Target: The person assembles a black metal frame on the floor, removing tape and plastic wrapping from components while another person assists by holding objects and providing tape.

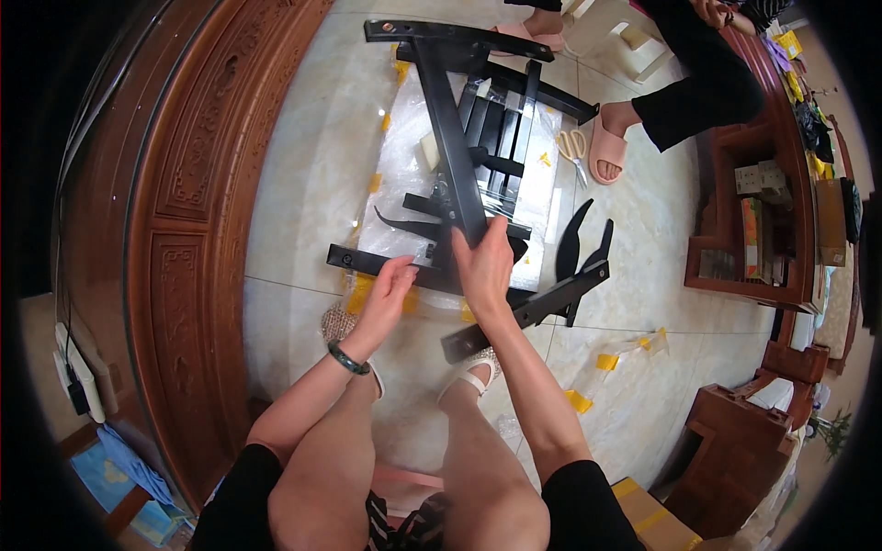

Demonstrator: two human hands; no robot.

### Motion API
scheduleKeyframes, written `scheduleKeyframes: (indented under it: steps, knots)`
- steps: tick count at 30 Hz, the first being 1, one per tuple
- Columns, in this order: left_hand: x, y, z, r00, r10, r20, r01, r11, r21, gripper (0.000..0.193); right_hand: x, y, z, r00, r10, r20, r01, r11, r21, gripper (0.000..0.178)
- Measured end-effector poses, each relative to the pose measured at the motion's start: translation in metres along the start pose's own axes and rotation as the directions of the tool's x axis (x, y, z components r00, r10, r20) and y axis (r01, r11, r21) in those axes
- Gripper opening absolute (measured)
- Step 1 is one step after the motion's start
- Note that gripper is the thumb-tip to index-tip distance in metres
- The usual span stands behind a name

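Note:
A black frame piece stands in front of me, its long upright beam (443,119) joined to a crossbar at the far end and a black foot bar (363,261) at the near end. My right hand (487,271) is wrapped round the lower part of the beam. Beside the foot bar, my left hand (388,292) has its fingers drawn together in a pinch; whatever is between them is too small or hidden to name. More black slats (496,115) lie under the beam on white bubble wrap (397,129) with yellow tape.
At right lie another black frame part (542,308), a curved black piece (571,241) and scissors (573,149). Another person's foot in a pink slipper (608,151) is close by. A carved wooden cabinet (188,174) runs along the left. Taped plastic scraps (608,361) lie on the tiles.

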State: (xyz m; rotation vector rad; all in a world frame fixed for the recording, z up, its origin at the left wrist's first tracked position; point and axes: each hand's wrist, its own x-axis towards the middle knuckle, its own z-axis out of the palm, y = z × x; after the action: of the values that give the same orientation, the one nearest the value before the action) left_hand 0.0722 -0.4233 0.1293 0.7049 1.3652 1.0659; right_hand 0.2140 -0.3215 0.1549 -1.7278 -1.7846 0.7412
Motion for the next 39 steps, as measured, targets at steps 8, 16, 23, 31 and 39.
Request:
scheduleKeyframes:
  steps: [8,16,23,31,39]
  knots:
    - [0.013,-0.030,-0.003,1.000,0.007,0.003,-0.008,0.986,0.165,0.040,0.027,-0.029,0.046,0.986,0.150,-0.074,-0.151,0.988,-0.013,0.038]
    - [0.012,-0.025,-0.006,0.998,0.047,0.040,-0.046,0.999,-0.023,0.045,0.033,-0.023,0.075,0.978,0.163,-0.131,-0.172,0.983,-0.066,0.040]
    - [0.024,-0.061,-0.027,0.994,0.101,-0.045,-0.092,0.979,0.184,0.014,0.034,-0.028,0.106,0.959,0.201,-0.202,-0.208,0.978,-0.016,0.042]
    - [0.047,-0.058,-0.077,0.998,-0.027,-0.062,0.031,0.997,0.066,0.009,0.037,-0.019,0.143,0.959,0.217,-0.182,-0.186,0.967,0.175,0.054]
    - [0.055,-0.048,-0.097,0.994,-0.111,-0.008,0.111,0.986,0.126,0.008,0.021,0.020,0.101,0.992,-0.117,0.055,0.105,0.976,0.191,0.048]
